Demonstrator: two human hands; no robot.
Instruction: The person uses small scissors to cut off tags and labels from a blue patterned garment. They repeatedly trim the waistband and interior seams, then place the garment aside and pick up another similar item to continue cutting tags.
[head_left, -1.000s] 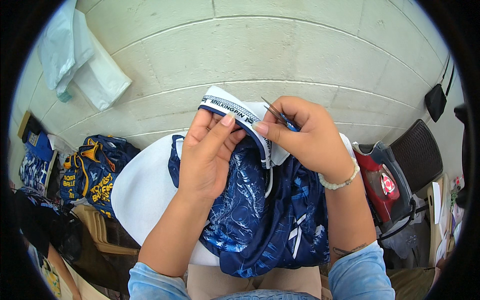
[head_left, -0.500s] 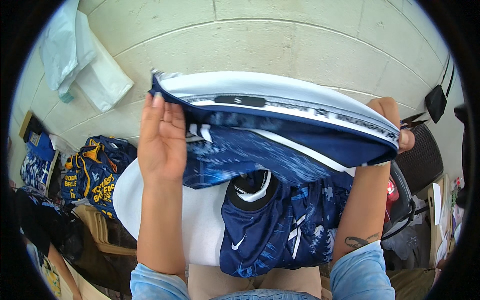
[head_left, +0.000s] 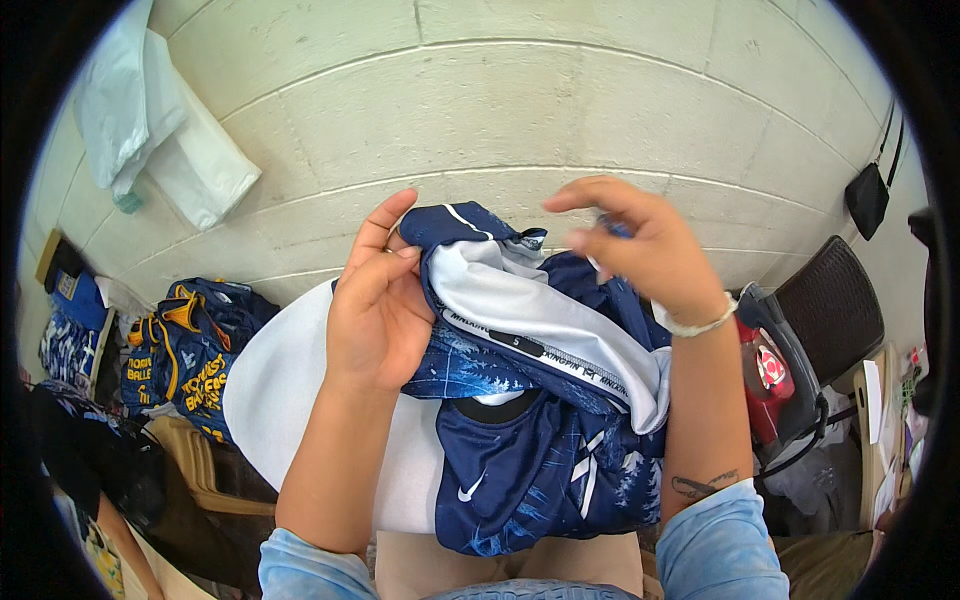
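A navy sports garment (head_left: 550, 350), turned partly inside out to show its white lining and printed tape, lies bunched before me. My left hand (head_left: 385, 320) pinches its folded upper edge between thumb and fingers. Above the garment's right part is my right hand (head_left: 655, 250), off the cloth, fingers curled. A small greyish thing shows between its thumb and fingers, too blurred to name. Under the bunched garment lies a navy jersey (head_left: 500, 480) with a black collar, partly covered. Both rest on a white padded board (head_left: 290, 390).
Navy-and-yellow jerseys (head_left: 190, 350) are piled at left beside stacked tan plastic chairs (head_left: 195, 465). At right stand a red-and-black appliance (head_left: 770, 375) and a dark chair (head_left: 835, 295). White plastic bags (head_left: 190, 140) hang on the block wall. Another person's arm (head_left: 130, 550) shows at lower left.
The garment, earlier stretched wide between both hands, is now lowered and bunched. My right hand has let go of its right end and moved left; my left hand has shifted right along it.
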